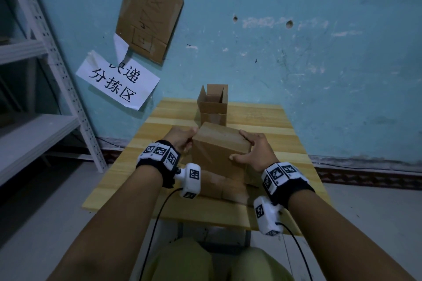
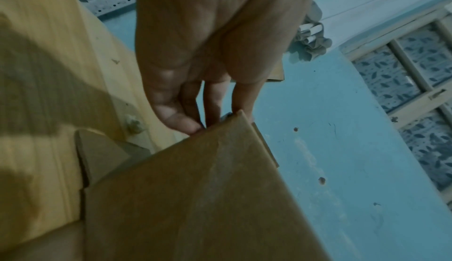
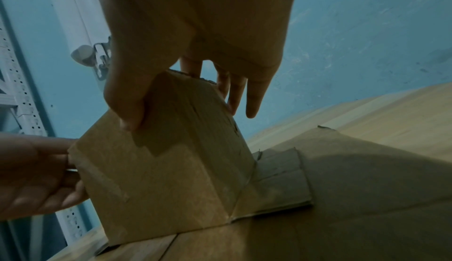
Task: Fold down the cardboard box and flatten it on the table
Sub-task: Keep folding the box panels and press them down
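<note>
A brown cardboard box [image 1: 217, 148] stands tilted on the wooden table [image 1: 278, 121], with its lower flaps [image 1: 225, 187] spread flat towards me. My left hand [image 1: 186, 138] pinches the box's upper left edge; in the left wrist view its fingertips [image 2: 193, 126] meet the corner of the box [image 2: 208, 197]. My right hand [image 1: 251, 148] grips the upper right edge. In the right wrist view its thumb [image 3: 127, 106] lies on the near face of the box [image 3: 171, 168] and the fingers reach behind the top edge. The left hand [image 3: 36, 174] shows there too.
A second, open cardboard box [image 1: 213, 105] stands upright at the table's far edge, just behind the held one. A white metal shelf [image 1: 45, 57] fills the left side. The blue wall [image 1: 296, 52] carries a paper sign [image 1: 118, 82] and a cardboard sheet.
</note>
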Demonstrator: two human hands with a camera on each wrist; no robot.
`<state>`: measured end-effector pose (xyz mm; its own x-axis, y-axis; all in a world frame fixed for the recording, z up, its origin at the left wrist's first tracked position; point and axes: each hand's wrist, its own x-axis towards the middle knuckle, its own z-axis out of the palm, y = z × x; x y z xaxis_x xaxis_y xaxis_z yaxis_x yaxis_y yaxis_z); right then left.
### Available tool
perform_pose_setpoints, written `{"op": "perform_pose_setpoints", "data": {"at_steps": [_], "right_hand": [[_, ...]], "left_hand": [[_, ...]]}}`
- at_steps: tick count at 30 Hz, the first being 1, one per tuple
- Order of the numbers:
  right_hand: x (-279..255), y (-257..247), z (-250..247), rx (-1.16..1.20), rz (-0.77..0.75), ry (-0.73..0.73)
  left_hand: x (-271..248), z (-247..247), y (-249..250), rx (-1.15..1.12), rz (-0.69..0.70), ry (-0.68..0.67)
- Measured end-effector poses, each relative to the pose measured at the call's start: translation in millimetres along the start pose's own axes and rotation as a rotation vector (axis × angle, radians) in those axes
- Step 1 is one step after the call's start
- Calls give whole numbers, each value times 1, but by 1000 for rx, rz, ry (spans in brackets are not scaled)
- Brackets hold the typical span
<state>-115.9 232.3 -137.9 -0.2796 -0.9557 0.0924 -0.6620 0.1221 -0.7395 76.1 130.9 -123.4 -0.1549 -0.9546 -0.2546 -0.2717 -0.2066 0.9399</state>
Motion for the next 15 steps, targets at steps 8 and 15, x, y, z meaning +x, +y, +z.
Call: {"op": "perform_pose_setpoints", "data": {"at_steps": [8,15], "right_hand": [[0,0,0,2,0,-2],[2,1,0,17,0,-7]], "left_hand": [[-6,7,-3,-80,24,138],[-4,14,-25,-89,74,262]]}}
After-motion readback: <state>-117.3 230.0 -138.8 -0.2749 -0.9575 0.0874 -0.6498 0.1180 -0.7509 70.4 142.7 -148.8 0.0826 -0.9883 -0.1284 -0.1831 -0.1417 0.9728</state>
